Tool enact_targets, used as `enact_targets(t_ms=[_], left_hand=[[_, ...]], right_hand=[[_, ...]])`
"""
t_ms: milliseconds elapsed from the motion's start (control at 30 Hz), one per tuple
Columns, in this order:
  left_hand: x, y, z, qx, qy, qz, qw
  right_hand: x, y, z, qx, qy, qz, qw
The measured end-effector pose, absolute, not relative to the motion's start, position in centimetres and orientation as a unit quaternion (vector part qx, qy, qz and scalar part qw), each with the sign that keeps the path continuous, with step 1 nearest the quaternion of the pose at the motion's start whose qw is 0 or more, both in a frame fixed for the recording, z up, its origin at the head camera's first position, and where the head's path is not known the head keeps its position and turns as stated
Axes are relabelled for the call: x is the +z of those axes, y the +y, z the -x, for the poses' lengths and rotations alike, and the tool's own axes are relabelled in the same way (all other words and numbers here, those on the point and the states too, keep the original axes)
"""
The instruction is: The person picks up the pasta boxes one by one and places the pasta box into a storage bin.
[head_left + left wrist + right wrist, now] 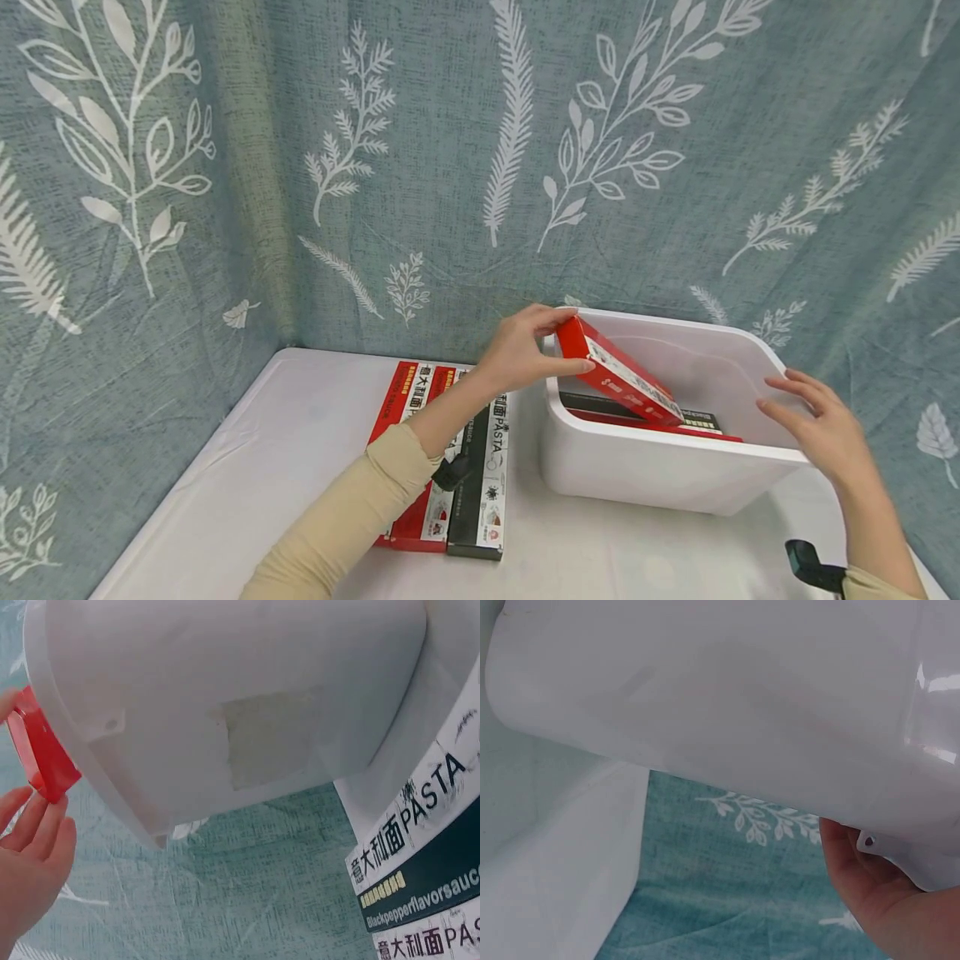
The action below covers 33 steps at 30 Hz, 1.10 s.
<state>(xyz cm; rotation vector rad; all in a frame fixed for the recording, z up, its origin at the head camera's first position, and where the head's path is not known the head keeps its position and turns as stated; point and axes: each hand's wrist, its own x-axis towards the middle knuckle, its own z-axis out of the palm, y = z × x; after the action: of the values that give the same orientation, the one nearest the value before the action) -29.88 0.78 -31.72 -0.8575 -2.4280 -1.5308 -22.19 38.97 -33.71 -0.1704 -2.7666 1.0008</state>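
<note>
My left hand (525, 350) pinches the upper end of a red pasta box (618, 379), which leans tilted over the left rim of a white plastic bin (660, 475). Its lower end points down into the bin, where other flat boxes (675, 421) lie, one red and one dark. In the left wrist view the red box (41, 757) shows past the bin's rim (82, 742) beside my left hand's fingers (34, 847). My right hand (817, 421) hovers with relaxed fingers at the bin's right rim; the right wrist view shows its palm (885, 900) under the bin wall (720, 697).
Several pasta boxes, red (408, 400) and black (483, 492), lie side by side on the white table (262, 467) left of the bin. A leaf-patterned teal curtain (450, 167) hangs close behind and on both sides.
</note>
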Motion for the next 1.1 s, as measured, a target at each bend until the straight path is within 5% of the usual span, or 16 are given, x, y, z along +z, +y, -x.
enact_targets(t_ms=[400, 1100], left_hand=[[-32.4, 2.0, 29.9, -0.478, -0.791, 0.356, 0.139], [-35.3, -5.1, 26.5, -0.624, -0.747, 0.231, 0.011]], right_hand=[[-34.0, 39.0, 22.3, 0.340, -0.934, 0.057, 0.098], [-33.7, 38.9, 22.0, 0.341, -0.933, 0.063, 0.096]])
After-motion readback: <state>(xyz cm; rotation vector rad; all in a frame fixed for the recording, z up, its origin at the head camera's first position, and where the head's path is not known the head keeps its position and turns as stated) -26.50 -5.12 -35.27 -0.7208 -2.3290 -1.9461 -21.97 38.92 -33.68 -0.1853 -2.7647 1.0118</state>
